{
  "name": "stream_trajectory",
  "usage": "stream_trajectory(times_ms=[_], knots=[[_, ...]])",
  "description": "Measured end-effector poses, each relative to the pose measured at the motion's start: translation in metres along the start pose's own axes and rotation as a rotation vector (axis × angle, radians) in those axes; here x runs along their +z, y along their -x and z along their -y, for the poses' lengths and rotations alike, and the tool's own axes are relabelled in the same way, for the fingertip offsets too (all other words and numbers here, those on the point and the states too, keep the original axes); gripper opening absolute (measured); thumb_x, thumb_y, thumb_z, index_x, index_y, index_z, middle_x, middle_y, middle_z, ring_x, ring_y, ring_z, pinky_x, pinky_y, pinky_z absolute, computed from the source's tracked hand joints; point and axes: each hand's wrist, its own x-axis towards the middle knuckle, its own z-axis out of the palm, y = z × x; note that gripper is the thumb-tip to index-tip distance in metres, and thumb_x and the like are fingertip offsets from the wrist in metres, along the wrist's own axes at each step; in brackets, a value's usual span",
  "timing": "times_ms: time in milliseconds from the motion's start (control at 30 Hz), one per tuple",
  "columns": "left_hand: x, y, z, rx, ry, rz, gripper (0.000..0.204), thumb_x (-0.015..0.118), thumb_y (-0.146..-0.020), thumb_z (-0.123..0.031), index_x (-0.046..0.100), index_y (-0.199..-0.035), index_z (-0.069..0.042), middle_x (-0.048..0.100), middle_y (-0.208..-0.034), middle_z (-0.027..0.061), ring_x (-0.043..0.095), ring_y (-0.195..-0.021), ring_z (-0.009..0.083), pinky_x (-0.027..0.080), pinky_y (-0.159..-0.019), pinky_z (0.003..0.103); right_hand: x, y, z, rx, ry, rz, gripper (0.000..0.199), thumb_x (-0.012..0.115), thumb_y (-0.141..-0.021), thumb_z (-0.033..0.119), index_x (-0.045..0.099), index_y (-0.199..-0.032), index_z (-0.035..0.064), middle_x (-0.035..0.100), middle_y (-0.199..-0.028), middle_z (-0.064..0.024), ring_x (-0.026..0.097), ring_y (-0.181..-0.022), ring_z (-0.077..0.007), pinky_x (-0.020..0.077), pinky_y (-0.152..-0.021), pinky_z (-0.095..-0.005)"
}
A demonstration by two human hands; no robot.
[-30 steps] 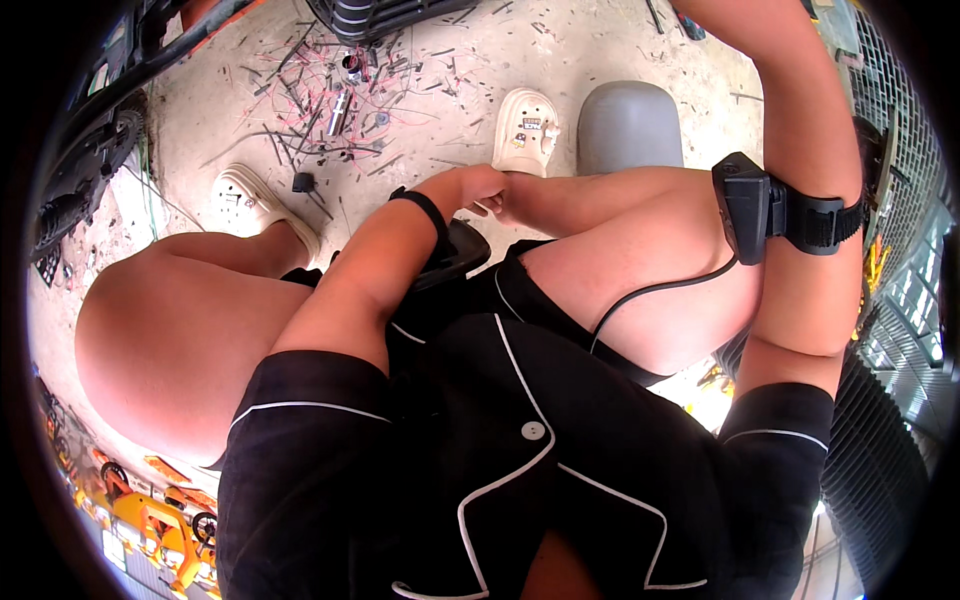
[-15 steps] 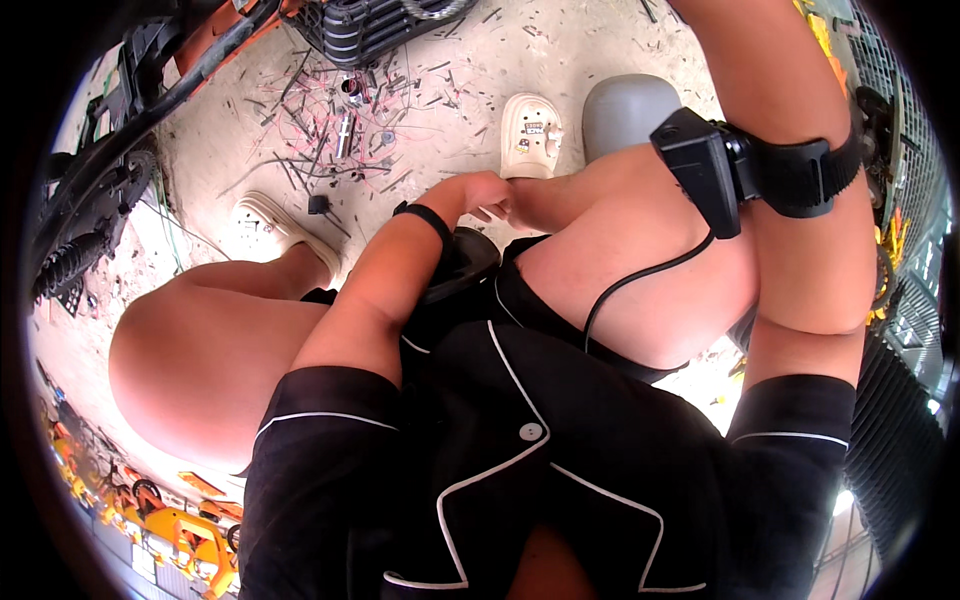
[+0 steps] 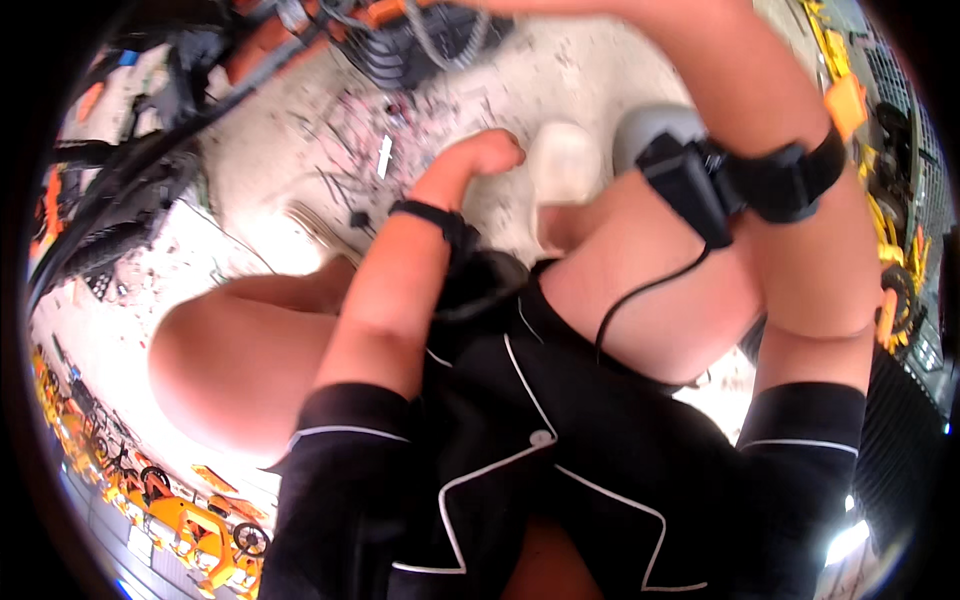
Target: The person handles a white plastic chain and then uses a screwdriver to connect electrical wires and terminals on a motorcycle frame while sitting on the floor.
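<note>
Left hand: (image 3: 478,160) curled into a loose fist, holding nothing, just left of the white shoe (image 3: 563,165).
Right hand: out of sight, cannot tell.

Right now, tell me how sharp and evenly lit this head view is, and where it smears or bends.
Head view: strong fisheye, with a black rim around the circle and edges bowed; the closed left hand and the pale slipper-like shoe are smeared by motion blur; the pale debris-strewn floor is bright, nearly washed out; the black white-piped shirt reads sharper; the right hand is cut off by the top edge.
</note>
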Motion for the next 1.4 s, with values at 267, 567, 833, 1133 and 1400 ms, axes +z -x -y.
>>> stream_trajectory(times_ms=[267, 567, 833, 1133, 1400], knots=[[-0.125, 0.112, -0.124, 0.231, -0.156, -0.659, 0.030, 0.057, -0.085, -0.023, 0.066, -0.094, 0.004, 0.068, -0.089, 0.0251, 0.066, -0.085, 0.0379, 0.050, -0.079, 0.043, -0.003, -0.020, -0.011, 0.226, -0.777, -0.583, 0.031, 0.065, -0.082, 0.026, 0.068, -0.076, -0.0037, 0.064, -0.066, -0.0110, 0.057, -0.061, -0.0166, 0.0471, -0.062, -0.0356], [-0.184, 0.279, -0.230, 0.410, 0.006, -0.705, 0.022, 0.053, -0.089, -0.009, 0.063, -0.106, 0.000, 0.067, -0.092, 0.0073, 0.063, -0.079, 0.0165, 0.048, -0.072, 0.030, -0.033, -0.015, 0.006, 0.073, -1.316, -0.680, 0.022, 0.061, -0.094, 0.023, 0.065, -0.097, 0.0011, 0.066, -0.089, -0.0037, 0.058, -0.084, -0.0102, 0.0457, -0.079, -0.0256], [-0.156, 0.361, -0.233, 0.312, 0.399, -0.832, 0.034, 0.046, -0.099, -0.016, 0.057, -0.126, 0.001, 0.065, -0.114, 0.0075, 0.057, -0.109, 0.0145, 0.043, -0.090, 0.029, -0.031, 0.004, 0.039, 0.157, -1.415, -0.393, 0.028, 0.053, -0.092, 0.007, 0.063, -0.116, -0.0040, 0.068, -0.102, -0.0091, 0.061, -0.090, -0.0147, 0.0490, -0.085, -0.0293], [-0.152, 0.336, -0.207, 0.388, 0.664, -0.638, 0.044, 0.048, -0.101, -0.023, 0.052, -0.135, 0.005, 0.061, -0.128, 0.0144, 0.058, -0.117, 0.0228, 0.045, -0.099, 0.038, -0.018, 0.022, 0.058, 0.096, -1.525, -0.083, 0.038, 0.048, -0.089, 0.000, 0.060, -0.125, -0.0039, 0.067, -0.112, -0.0090, 0.062, -0.101, -0.0162, 0.0488, -0.090, -0.0293], [-0.175, 0.318, -0.196, 0.562, 0.936, -0.509, 0.049, 0.046, -0.095, -0.016, 0.045, -0.140, 0.004, 0.058, -0.132, 0.0178, 0.056, -0.120, 0.0249, 0.040, -0.104, 0.038, -0.008, 0.006, 0.060, 0.028, -1.325, -0.165, 0.033, 0.052, -0.093, 0.003, 0.060, -0.124, -0.0023, 0.067, -0.104, -0.0066, 0.060, -0.087, -0.0099, 0.0498, -0.077, -0.0256]])
